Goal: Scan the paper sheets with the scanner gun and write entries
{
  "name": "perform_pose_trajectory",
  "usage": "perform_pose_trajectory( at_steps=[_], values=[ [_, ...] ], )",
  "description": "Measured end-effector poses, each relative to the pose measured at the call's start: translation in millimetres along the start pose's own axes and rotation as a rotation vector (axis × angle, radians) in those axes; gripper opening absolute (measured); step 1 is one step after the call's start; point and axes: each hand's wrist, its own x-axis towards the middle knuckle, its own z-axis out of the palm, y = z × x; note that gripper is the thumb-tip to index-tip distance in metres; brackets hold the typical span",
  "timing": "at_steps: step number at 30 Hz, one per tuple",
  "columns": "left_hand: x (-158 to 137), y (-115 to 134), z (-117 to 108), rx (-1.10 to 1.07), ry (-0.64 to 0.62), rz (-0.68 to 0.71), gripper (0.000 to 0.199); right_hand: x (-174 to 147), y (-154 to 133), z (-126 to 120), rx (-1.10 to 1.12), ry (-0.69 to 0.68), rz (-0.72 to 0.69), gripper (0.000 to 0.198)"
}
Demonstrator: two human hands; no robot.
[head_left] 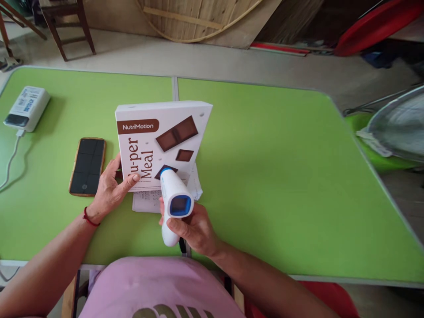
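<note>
My left hand (113,185) grips the lower left edge of a white box (179,150), its thumb across the front. The box is tilted up toward me and shows "NutriMotion" and pictures of chocolate pieces. In my right hand (198,229) is a white infrared thermometer (174,190) with a blue-rimmed screen, which looks dark. Its front end points at the lower part of the box; whether the two touch I cannot tell. Under the box lies a printed paper sheet (145,203), partly hidden by the box and the thermometer.
A phone (87,167) in a brown-edged case lies left of my left hand. Farther left, a white power bank (28,107) has a cable plugged in. All rest on the green table (281,176). A wooden chair (68,24) stands beyond it, and a covered basin (400,126) on the right.
</note>
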Motion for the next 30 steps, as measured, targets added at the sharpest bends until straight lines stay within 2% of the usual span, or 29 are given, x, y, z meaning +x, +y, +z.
perform_pose_trajectory(
  at_steps=[18,30],
  values=[
    [1.1,1.1,-1.0,-0.034,0.009,-0.004,0.050,2.2,-0.9,-4.2,-0.034,-0.030,0.020,0.039],
    [1.1,4.2,2.2,-0.257,0.006,-0.067,0.052,3.4,-6.6,-4.1,-0.029,-0.029,0.017,0.041]
  ],
)
